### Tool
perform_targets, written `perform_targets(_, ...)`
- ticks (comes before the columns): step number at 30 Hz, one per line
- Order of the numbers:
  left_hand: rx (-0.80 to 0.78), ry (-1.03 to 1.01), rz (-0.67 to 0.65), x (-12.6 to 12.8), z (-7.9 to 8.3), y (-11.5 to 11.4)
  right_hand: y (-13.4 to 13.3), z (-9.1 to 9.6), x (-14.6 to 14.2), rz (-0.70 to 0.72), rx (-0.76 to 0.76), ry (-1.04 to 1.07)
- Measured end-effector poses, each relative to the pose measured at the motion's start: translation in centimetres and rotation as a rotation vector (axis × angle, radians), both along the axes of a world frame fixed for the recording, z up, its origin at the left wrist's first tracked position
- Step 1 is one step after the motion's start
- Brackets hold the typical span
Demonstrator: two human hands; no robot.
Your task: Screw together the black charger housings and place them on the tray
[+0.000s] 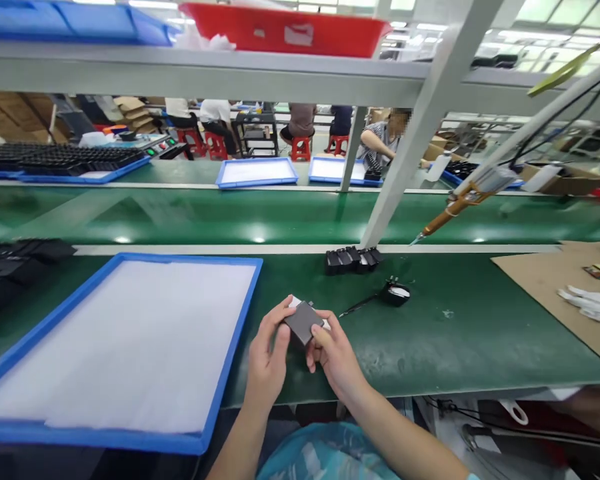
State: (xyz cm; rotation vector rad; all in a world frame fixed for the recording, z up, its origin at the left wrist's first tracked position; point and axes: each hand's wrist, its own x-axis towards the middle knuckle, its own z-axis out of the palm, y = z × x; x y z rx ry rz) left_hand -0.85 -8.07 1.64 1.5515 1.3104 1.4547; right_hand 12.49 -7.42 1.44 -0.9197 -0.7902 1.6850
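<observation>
Both my hands hold a small dark grey block [303,321] with a white edge, just above the green bench near its front edge. My left hand [269,353] grips its left side with curled fingers. My right hand [333,352] pinches its right side from below. A short way beyond lie a small black part with a white face [396,292] and a thin dark tool [359,305] beside it. A row of black blocks [352,259] sits further back by the bench's white strip.
A large blue-rimmed tray [235,333] with a white liner lies at my left. Black parts [10,267] are stacked at far left. A hanging screwdriver [447,213] dangles at right, above cardboard [545,280] with white gloves [593,303]. People work beyond the green conveyor [230,217].
</observation>
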Motion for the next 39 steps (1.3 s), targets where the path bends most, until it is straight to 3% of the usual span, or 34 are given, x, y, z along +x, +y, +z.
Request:
perform_targets(3, 0.005, 0.331, -0.026, 0.4, -0.6, 0.3, 0.4, -0.7, 1.8, -0.143, 0.230, -0.324)
perform_targets(5, -0.044, 0.426, -0.089, 0.8, -1.0, 0.5, 0.1, -0.7, 3.0, -0.162, 0.387, -0.538)
perform_targets(9, -0.161, 0.436, -0.225, 1.3, -1.9, 1.3, -0.6, 0.0, 5.2, 0.050, 0.651, -0.753)
perform_targets(11, -0.226, 0.389, -0.209, 1.0, -2.5, 1.7, 0.5, 0.9, 7.5, -0.013, 0.714, -0.806)
perform_targets(15, -0.346, 0.315, -0.049, -0.5, -3.8, 1.7, 7.2, 3.7, 15.8, -0.771, 0.601, -0.687)
perform_targets(16, -0.368, 0.301, -0.020, -1.0, -4.1, 1.4, 9.5, 4.5, 18.1, -0.932, 0.534, -0.588)
perform_targets(17, -0.387, 0.291, -0.005, -1.3, -4.3, 1.1, 11.9, 5.2, 20.3, -0.996, 0.439, -0.508)
perform_targets(21, -0.400, 0.302, -0.048, -1.9, -5.0, -0.5, 19.1, 6.8, 25.4, -0.915, 0.317, -0.447)
perform_targets(24, -0.360, 0.351, -0.117, -1.6, -5.3, -1.6, 20.7, 6.9, 26.1, -0.828, 0.304, -0.413)
perform_targets(30, -0.274, 0.476, -0.166, -1.6, -4.1, -2.5, 16.4, 6.3, 26.5, -0.761, 0.273, -0.361)
perform_targets(35, -0.260, 0.446, -0.194, -2.6, -3.3, -3.1, 9.3, 5.3, 25.9, -0.834, 0.365, -0.323)
perform_targets(39, -0.234, 0.413, -0.166, -2.3, -3.4, -3.5, 4.0, 5.0, 23.6, -0.793, 0.444, -0.310)
